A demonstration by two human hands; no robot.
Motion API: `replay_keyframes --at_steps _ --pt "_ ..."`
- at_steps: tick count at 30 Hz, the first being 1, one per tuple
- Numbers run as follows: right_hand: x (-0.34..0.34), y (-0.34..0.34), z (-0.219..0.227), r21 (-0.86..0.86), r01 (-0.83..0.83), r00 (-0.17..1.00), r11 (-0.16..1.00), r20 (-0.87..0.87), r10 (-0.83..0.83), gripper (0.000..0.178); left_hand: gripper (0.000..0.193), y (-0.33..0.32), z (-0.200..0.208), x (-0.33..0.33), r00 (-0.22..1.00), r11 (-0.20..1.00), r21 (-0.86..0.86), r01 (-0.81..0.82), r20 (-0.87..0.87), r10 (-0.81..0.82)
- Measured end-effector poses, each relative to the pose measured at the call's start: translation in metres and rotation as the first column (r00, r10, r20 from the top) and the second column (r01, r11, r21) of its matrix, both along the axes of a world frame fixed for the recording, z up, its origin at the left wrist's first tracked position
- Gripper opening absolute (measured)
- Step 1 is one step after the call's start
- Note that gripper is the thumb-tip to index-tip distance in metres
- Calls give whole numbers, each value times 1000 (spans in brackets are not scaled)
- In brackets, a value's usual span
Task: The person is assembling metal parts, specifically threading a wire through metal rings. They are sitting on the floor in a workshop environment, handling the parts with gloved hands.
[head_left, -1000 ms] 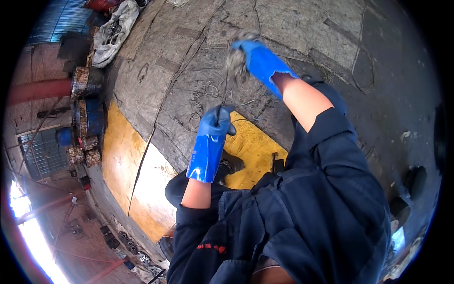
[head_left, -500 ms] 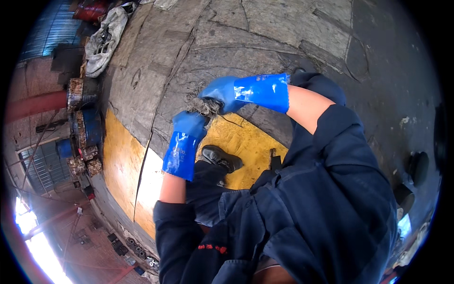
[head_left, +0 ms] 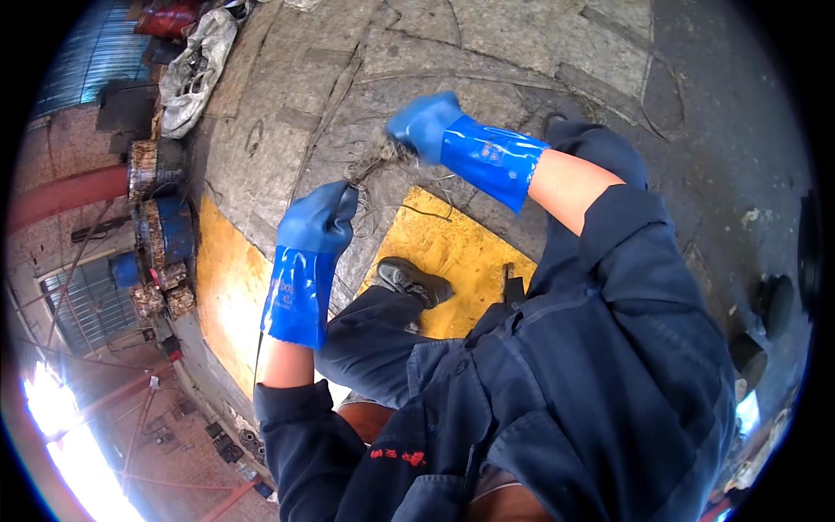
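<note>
Both hands wear long blue rubber gloves. A tangle of grey strands stretches between them, with loose thin strands trailing below it. My right hand is closed round the bulk of this wad, up and to the right; its edge is somewhat blurred. Lower on the left, my left hand has its fingers closed on a thin end of the same tangle. Whether the strands are thread or wire I cannot tell. One dark strand curves down over the yellow board.
A yellow board lies under my black shoe, on worn grey sheeting. At the left stand rusty and blue drums and a whitish sack. Dark round objects sit at the far right.
My hands have moved apart, the right one up and the left one down and left. The grey wad that was bunched between them is now drawn out.
</note>
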State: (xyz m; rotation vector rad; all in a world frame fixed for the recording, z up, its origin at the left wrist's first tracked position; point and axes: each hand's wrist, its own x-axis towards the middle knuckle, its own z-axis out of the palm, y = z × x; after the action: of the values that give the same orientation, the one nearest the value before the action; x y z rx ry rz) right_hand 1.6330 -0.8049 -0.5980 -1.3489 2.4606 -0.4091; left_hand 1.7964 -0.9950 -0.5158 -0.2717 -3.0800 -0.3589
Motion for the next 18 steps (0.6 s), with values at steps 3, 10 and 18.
replay_keyframes --at_steps 3,10,18 --pt "-11 5 2 -25 98 994 995 -55 -99 33 29 -1 4 7 986 983 123 -136 112 122" --pt "-33 14 -32 -350 283 905 893 -211 -369 32 43 21 5 18 799 658 460 -596 423 428" --pt "-59 42 -13 -399 563 798 723 36 -602 30 36 -14 -18 38 660 301 598 -743 583 473"
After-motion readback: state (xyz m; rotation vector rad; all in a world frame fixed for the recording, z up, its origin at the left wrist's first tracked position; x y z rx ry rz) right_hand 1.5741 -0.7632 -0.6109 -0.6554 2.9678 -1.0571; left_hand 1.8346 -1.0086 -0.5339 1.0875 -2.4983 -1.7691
